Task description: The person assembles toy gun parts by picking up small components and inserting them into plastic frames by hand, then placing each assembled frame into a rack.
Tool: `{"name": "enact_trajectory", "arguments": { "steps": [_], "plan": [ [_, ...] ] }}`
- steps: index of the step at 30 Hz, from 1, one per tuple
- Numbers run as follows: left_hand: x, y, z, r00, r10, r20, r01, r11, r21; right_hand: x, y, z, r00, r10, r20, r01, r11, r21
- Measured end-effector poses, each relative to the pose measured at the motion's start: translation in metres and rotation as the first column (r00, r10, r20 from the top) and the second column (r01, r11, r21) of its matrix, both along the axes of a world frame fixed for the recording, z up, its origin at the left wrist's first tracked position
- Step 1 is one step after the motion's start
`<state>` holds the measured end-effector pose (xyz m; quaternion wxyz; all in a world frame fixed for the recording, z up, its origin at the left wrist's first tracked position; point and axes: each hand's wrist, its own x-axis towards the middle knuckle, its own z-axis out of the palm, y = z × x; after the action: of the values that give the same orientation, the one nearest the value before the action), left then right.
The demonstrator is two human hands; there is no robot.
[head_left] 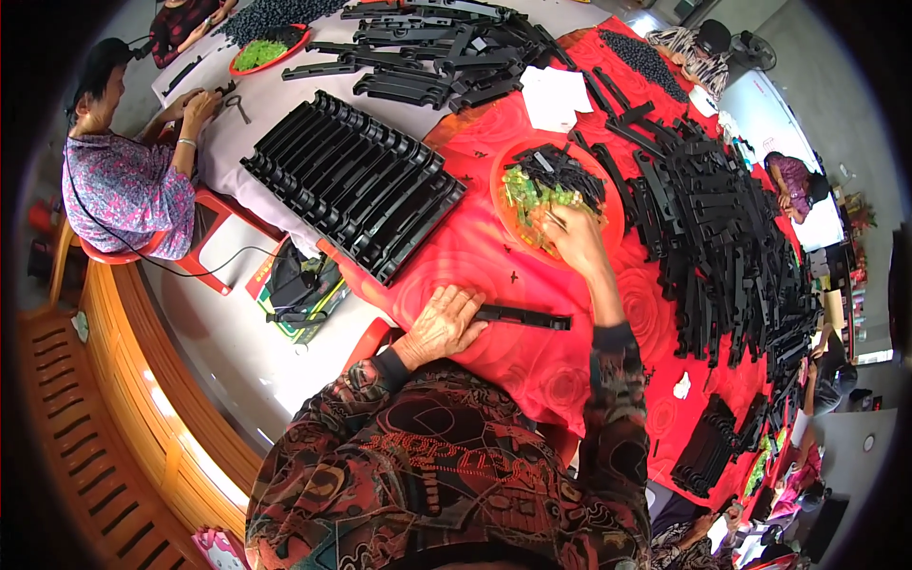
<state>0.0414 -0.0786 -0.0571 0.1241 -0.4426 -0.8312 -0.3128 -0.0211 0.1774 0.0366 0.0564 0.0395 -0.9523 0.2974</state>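
My left hand (444,321) rests on the red cloth, its fingers closed over the left end of a long black plastic bar (527,317). The bar lies flat, pointing right. My right hand (576,239) reaches into a round red-orange tray (624,211), fingertips pinched among small yellow-green pieces (532,197). Whatever sits between those fingertips is too small to make out. Thin black strips (568,169) fill the tray's upper right part. Left of the tray stands a neat row of black plastic bars (351,185), laid side by side.
Loose black bars heap up at the right (712,218) and far side (418,57). White paper (555,98) lies beyond the tray. A seated person (128,180) works at the left, near another red tray (271,52). A bag (302,285) sits below the table edge.
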Motion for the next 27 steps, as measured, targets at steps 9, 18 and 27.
{"name": "enact_trajectory", "arguments": {
  "steps": [9,18,27],
  "plan": [
    [-0.003,0.003,-0.005,0.999,0.0,0.035,-0.001,1.0,0.021,-0.054,-0.017,-0.043,0.973,-0.152,0.173,0.092,0.945,0.315],
    [-0.004,0.002,-0.004,0.999,0.034,0.016,-0.034,0.999,-0.002,0.039,-0.013,0.015,0.995,-0.096,-0.018,0.079,0.899,-0.43],
    [0.004,0.003,0.008,0.999,0.02,0.039,-0.023,0.997,0.076,0.139,-0.038,-0.046,0.977,-0.198,0.082,0.213,0.855,-0.473]
  ]
}}
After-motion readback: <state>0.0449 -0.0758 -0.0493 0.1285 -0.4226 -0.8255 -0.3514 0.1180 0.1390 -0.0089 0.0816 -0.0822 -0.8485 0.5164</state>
